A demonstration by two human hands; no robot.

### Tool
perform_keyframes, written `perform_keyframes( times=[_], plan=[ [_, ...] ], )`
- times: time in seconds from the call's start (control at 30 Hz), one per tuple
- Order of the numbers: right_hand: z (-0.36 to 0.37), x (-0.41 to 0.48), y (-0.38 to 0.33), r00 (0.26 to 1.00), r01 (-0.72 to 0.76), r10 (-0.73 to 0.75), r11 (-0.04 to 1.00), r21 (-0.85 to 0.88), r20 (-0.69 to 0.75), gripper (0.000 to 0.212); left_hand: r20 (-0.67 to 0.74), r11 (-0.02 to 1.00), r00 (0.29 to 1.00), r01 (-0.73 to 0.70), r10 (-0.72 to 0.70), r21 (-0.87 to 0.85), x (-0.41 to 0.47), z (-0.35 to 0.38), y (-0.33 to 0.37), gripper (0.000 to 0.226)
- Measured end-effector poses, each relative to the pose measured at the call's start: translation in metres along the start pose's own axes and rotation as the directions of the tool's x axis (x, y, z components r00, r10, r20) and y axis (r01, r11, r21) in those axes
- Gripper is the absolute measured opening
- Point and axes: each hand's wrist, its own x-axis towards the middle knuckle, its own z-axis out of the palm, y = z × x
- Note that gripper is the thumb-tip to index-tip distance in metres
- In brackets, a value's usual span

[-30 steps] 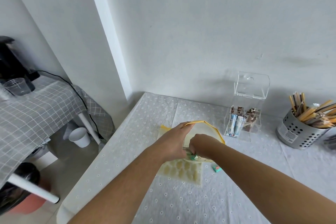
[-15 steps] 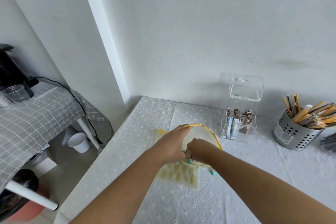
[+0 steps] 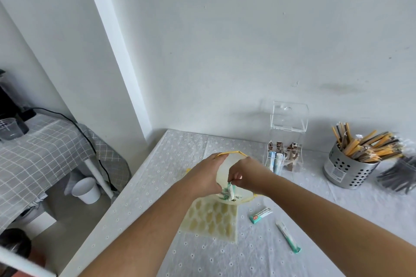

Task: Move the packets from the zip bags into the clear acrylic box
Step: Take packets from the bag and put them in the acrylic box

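Right hand (image 3: 245, 175) grip now pinches packets (image 3: 230, 190), lifted to the zip bag (image 3: 225, 168) mouth. Left hand (image 3: 207, 177) grips its rim. Judged ready for the acrylic box (image 3: 286, 141).

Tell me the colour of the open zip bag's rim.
Yellow; the zip bag rim shows best in the head view.

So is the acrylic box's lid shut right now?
No, the lid stands flipped up above the acrylic box, leaving its top open.
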Motion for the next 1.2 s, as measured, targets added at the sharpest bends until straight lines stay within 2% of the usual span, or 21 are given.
perform_keyframes(
  times=[0.1,0.23,0.47,0.8,0.97,1.2],
  plan=[
    [-0.012,-0.006,0.007,0.995,-0.064,0.075,0.985,0.158,-0.065,0.017,0.009,1.000,1.000,0.019,-0.019,-0.011,0.006,-0.003,0.005,0.090],
    [-0.027,-0.014,0.017,0.980,-0.116,0.169,0.912,0.394,-0.103,0.011,0.028,1.000,0.999,0.030,-0.030,-0.003,0.014,-0.004,0.012,0.090],
    [-0.070,-0.030,0.053,0.926,-0.114,0.297,0.810,0.576,-0.233,0.006,0.044,0.999,0.998,0.054,-0.054,-0.001,0.023,-0.005,0.015,0.087],
    [-0.107,-0.026,0.137,0.788,-0.259,0.472,0.837,0.482,-0.396,0.005,0.032,0.997,0.997,0.074,-0.074,-0.010,0.037,-0.002,0.011,0.086],
    [-0.093,-0.015,0.165,0.837,-0.359,0.449,0.882,0.304,-0.313,0.006,0.022,0.995,0.995,0.098,-0.098,0.002,0.042,0.001,0.004,0.085],
    [-0.082,0.005,0.192,0.894,-0.357,0.385,0.921,0.154,-0.228,0.009,0.024,0.992,0.992,0.126,-0.126,-0.020,0.044,0.001,0.001,0.085]
  ],
)
